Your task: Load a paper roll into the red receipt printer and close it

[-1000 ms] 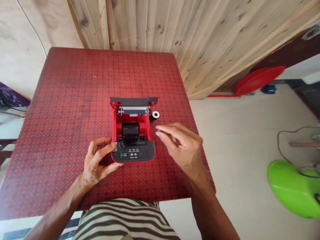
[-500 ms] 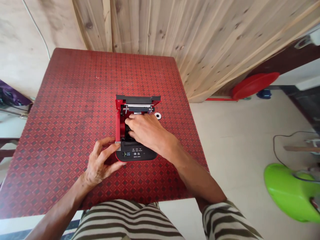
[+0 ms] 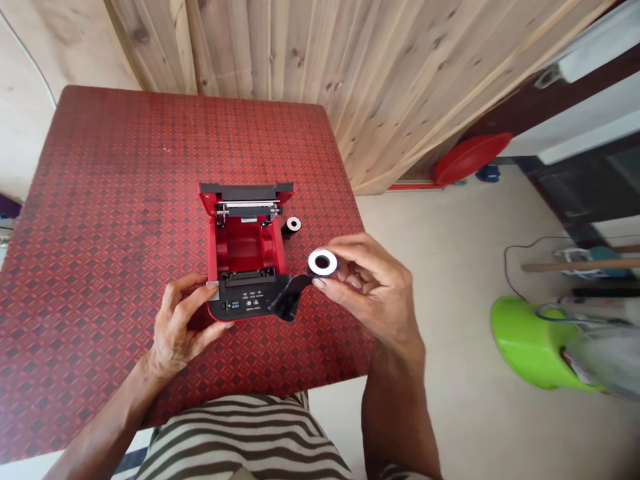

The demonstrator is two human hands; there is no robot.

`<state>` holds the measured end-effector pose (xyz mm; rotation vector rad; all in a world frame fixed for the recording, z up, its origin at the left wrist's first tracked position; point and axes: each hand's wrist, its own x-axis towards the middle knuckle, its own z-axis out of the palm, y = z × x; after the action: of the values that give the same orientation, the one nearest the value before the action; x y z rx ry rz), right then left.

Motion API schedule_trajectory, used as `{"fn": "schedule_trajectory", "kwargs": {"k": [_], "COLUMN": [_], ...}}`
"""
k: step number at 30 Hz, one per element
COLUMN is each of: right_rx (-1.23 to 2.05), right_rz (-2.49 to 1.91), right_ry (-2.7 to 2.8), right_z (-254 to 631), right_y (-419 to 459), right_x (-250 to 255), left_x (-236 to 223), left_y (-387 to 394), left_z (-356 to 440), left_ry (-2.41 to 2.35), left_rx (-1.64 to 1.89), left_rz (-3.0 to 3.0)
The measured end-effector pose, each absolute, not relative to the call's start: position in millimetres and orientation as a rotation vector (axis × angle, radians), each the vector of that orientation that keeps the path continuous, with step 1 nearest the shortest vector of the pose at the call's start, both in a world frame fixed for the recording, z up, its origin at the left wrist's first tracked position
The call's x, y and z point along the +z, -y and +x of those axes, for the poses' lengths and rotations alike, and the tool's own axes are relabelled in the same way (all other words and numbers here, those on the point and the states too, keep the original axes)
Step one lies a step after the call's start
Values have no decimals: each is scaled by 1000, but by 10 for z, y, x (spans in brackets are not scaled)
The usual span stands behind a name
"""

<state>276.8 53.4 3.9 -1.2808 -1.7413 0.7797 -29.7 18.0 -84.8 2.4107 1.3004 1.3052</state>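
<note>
A small red and black receipt printer (image 3: 246,257) stands on the table with its lid (image 3: 247,193) tipped up and its red paper bay in plain sight, nothing inside. My left hand (image 3: 177,320) grips the printer's front left corner, thumb and fingers closed about it. To the right of the printer, my right hand (image 3: 377,287) is closed around a paper roll (image 3: 323,263), its white end with a dark core hole turned up. A loose black tail (image 3: 287,300) from the roll hangs over the printer's front right corner. Beside the lid's hinge lies a second paper roll (image 3: 292,227), black-sided with a white end.
The red patterned table (image 3: 125,220) meets a wooden plank wall (image 3: 280,53) at the back. On the floor to the right are a green plastic basin or stool (image 3: 530,347), a cable and a wooden handle (image 3: 575,267). A red round object (image 3: 470,159) leans farther back.
My right hand has come out of the printer's bay and moved right, carrying the paper roll with its black tail. My left hand stays on the printer's corner. The view has shifted right.
</note>
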Motion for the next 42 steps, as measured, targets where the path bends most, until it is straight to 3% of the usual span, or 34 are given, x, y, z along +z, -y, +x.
{"fn": "schedule_trajectory", "kwargs": {"k": [8,15,18,21,27,31,36,42], "right_rx": [963,1077,934,804,859,953,1018,499], "right_rz": [-1438,-1406,-1485,-1497,-1468,-1384,-1167,-1249], "right_ry": [1597,1743,1751,1771,1818,1668,1987,2576], "right_z": [2641,2863,2995,2943,2726,2916,2907,2180], "right_y": [-376,-479,-717,-1065,-1428,-1273,-982,-937], "right_x": [-824,-601,-522,-588,-825,-580,222,442], "left_x": [-848,-946,-956,-952,-931,-930,-893,-866], "left_y": [-192,-162,-159,-158,-153,-180,-192,-169], "left_z": [-251,-286,-312,-321,-323,-328,-296,-263], "left_ry": [-1311,-1304,-1290,-1308,-1343,-1316,-1293,-1276], "left_rx": [1297,1258,1261,1263,1269,1286,1281,1262], "left_rz": [2370,2261,2228,2245,2334,2352,2349,2340]}}
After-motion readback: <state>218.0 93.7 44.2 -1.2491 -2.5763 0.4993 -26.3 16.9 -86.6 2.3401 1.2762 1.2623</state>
